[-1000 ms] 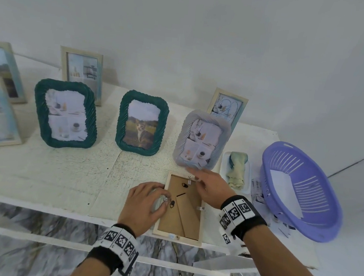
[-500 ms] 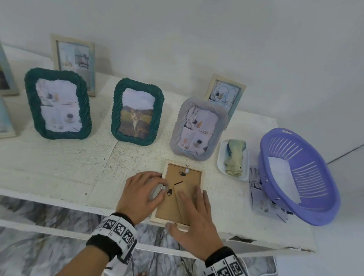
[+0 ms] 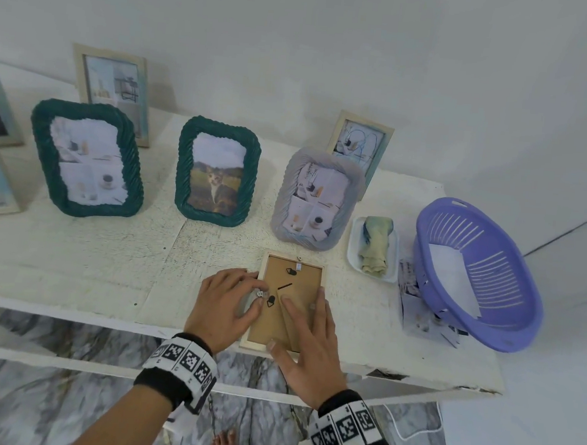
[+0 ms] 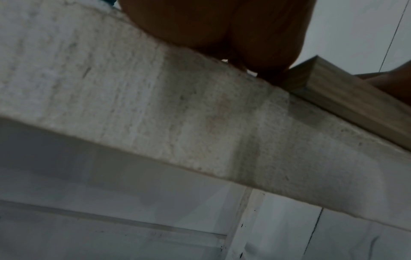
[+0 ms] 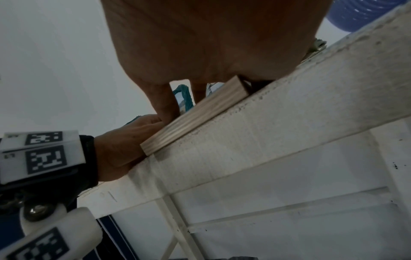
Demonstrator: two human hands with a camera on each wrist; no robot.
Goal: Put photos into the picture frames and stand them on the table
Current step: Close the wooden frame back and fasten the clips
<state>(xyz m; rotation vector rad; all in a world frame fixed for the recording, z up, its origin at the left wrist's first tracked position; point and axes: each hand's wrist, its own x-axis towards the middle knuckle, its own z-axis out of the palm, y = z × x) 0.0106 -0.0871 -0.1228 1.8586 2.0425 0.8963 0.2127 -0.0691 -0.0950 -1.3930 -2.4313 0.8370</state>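
Observation:
A small wooden frame (image 3: 301,276) lies face down at the table's front edge, its brown backing board and black turn clips showing. My left hand (image 3: 239,299) sits at its left side with fingers curled, thumb and fingertips pinching a small metal tab on that edge. My right hand (image 3: 305,330) lies flat on the lower part of the backing, fingers straight. The left wrist view shows the frame's wooden edge (image 4: 333,88) beside my left hand (image 4: 222,35). In the right wrist view, my right hand (image 5: 211,35) rests on the frame (image 5: 195,116).
Standing behind are two green frames (image 3: 86,160) (image 3: 217,171), a grey frame (image 3: 317,203) and light wooden frames (image 3: 359,146) (image 3: 112,89). To the right are a white tray (image 3: 352,259) with a folded cloth, loose photos (image 3: 416,304) and a purple basket (image 3: 475,273).
My right hand left the frame's top edge and now lies flat on the lower backing. The left hand has stayed at the frame's left side.

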